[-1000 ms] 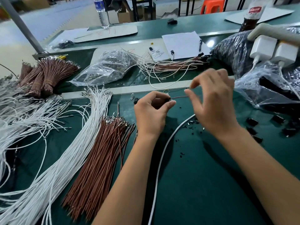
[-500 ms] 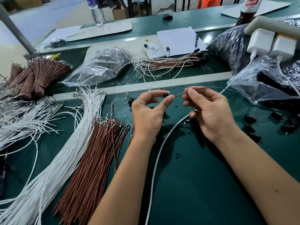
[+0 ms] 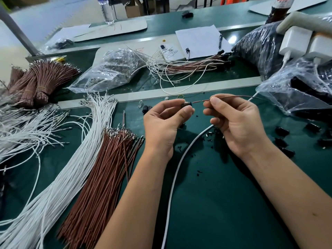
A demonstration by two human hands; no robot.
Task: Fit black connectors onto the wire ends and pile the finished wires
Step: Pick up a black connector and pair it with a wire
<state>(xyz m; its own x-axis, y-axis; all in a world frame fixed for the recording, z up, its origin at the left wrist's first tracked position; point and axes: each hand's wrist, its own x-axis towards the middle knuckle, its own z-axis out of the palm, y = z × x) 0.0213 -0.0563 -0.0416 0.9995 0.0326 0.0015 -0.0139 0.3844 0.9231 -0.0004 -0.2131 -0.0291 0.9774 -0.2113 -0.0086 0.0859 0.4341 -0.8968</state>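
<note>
Black connector (image 3: 186, 104) pinched at the left hand (image 3: 165, 121) fingertips, dead centre over the green table (image 3: 224, 203). At three o'clock of it, just apart, the brown wire (image 3: 233, 96) tip points in, gripped between right hand (image 3: 237, 121) thumb and forefinger. Open green surface toward six o'clock, crossed by a white cable (image 3: 179, 159). Brown wire bundle (image 3: 104, 177) and white wire bundle (image 3: 71, 159) crowd nine o'clock; loose connectors (image 3: 282, 131) sit at three. Finished wires (image 3: 194, 67) piled at twelve, beyond a pale rail (image 3: 179, 91). Bottle label at top right: red, unreadable.
</note>
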